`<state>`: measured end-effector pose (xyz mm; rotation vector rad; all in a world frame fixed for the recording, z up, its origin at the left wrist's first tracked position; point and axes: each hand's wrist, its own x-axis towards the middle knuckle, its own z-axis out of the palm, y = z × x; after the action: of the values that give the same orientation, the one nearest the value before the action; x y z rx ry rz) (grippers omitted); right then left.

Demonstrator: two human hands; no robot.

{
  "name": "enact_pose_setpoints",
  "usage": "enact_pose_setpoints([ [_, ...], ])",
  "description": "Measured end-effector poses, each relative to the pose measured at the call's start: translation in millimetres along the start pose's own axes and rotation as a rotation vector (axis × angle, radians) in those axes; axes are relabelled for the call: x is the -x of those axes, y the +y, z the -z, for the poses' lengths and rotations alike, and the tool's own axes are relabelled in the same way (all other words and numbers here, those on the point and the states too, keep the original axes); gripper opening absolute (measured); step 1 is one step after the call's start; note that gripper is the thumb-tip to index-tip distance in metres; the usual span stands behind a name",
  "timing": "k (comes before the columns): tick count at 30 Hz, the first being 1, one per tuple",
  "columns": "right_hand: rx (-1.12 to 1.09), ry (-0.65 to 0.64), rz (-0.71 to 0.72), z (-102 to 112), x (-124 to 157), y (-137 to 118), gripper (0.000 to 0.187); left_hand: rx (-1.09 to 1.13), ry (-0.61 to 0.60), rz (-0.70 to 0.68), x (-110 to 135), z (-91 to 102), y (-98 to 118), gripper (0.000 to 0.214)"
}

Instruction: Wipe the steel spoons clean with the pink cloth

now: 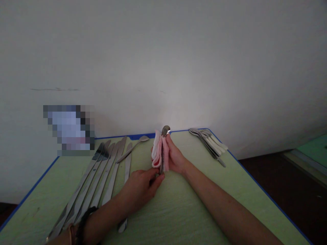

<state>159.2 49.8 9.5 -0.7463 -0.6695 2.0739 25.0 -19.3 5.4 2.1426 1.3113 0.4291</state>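
My left hand (146, 182) pinches the lower end of a metal spoon (166, 130), whose bowl points up and away from me. Around the spoon's handle is a folded pink and white cloth (157, 153), gripped by my right hand (175, 154). The fingers of my right hand are mostly hidden behind the cloth. Left of my hands, a single spoon (133, 149) lies at a slant with its bowl toward the wall. Close to it is a table knife (127, 163), partly covered by my left forearm.
Several long metal knives (95, 182) lie side by side on the left of the green table (194, 204). At the back right is a stack of spoons (204, 141) beside white-handled cutlery (217, 144). A blurred-out object (68, 127) stands at the back left, against the wall (163, 68).
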Motion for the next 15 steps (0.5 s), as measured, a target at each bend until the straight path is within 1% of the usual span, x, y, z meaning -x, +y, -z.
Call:
enact_pose_setpoints([
  [3, 0.012, -0.016, 0.000, 1.2, -0.6, 0.8, 0.053, 0.017, 0.003, 0.005, -0.1, -0.2, -0.3, 0.028],
  [5, 0.018, -0.026, -0.002, 3.3, -0.8, 1.7, 0.049, 0.022, 0.001, -0.002, 0.0, -0.1, -0.1, 0.028],
  [8, 0.039, -0.013, -0.009, 6.4, -0.4, 2.9, 0.035, 0.032, -0.004, -0.014, 0.3, 0.2, 0.6, 0.026],
  [11, 0.062, 0.026, -0.020, 7.6, -0.9, 3.3, 0.021, 0.043, -0.004, -0.013, 0.5, 0.6, 0.8, 0.025],
  [13, 0.046, 0.056, -0.015, 6.8, -2.2, 3.0, 0.021, 0.050, -0.002, -0.008, 0.2, 1.2, 0.1, 0.025],
  [15, 0.009, 0.079, -0.007, 5.4, -3.6, 2.3, 0.028, 0.070, -0.010, -0.011, -0.4, 2.2, -1.2, 0.025],
])
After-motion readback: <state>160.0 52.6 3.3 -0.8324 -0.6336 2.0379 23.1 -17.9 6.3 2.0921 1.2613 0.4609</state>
